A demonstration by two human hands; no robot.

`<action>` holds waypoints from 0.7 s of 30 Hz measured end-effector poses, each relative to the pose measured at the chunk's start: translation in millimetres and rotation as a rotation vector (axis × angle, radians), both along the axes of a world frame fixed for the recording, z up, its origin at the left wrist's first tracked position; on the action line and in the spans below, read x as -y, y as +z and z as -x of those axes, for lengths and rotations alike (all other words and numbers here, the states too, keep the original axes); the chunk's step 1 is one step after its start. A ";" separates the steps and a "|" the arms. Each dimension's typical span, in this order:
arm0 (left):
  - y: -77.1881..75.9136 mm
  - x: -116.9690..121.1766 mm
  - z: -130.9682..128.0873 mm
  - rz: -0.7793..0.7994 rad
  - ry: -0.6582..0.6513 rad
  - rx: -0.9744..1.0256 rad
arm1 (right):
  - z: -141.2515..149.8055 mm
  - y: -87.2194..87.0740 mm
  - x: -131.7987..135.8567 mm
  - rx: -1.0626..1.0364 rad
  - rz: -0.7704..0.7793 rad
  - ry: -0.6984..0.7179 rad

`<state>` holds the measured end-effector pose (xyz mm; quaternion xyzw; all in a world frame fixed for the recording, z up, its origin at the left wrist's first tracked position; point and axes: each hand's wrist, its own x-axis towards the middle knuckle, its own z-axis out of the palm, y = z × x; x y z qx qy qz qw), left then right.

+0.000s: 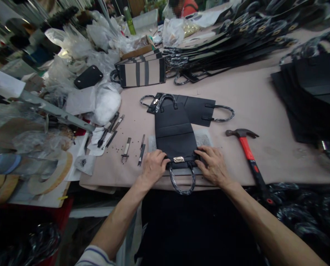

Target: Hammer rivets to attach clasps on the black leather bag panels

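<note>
A black handbag panel [174, 127] lies flat at the table's front edge, over a pale slab [205, 137]. Its near end carries a gold clasp [178, 159], and a plastic-wrapped handle [182, 188] hangs over the edge. My left hand [154, 165] pinches the panel's left near corner between thumb and fingers. Opposite it, my right hand [212, 162] grips the right near corner, thumb below and fingers on top. Beneath the panel's far end lies a second black handbag panel [200, 110], partly covered.
To the right rests a claw hammer [246, 147], its handle past the edge. Small hand tools [126, 149] and loose bits lie left. Stacked black panels [306, 99] stand right, striped bag pieces [143, 72] behind. Plastic bags [106, 99] crowd the left; a person [188, 7] is at the back.
</note>
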<state>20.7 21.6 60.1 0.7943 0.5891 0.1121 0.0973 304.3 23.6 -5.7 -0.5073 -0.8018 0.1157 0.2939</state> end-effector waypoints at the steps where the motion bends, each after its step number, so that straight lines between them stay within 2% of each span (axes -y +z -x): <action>1: 1.6 0.9 -7.7 0.015 -0.039 -0.031 | -0.8 0.0 -0.3 -0.005 0.005 0.009; 6: 5.2 -6.0 -15.9 0.088 -0.154 -0.155 | 14.4 13.7 0.3 0.007 -0.019 0.034; 10: 4.2 -6.4 -17.8 0.070 -0.259 -0.255 | 42.8 32.9 -3.5 0.200 0.043 0.097; 13: 5.2 0.3 -26.1 0.008 -0.322 -0.383 | 53.5 40.9 -11.3 0.350 0.063 0.186; 16: 7.5 5.7 -30.9 -0.017 -0.356 -0.439 | 50.1 43.7 -18.4 0.431 0.033 0.307; 18: 7.7 6.8 -27.0 0.004 -0.366 -0.412 | 42.7 44.0 -20.6 0.411 0.039 0.369; 21: 1.9 5.8 -8.6 0.030 -0.380 -0.292 | 29.1 41.2 -20.2 0.221 0.098 0.438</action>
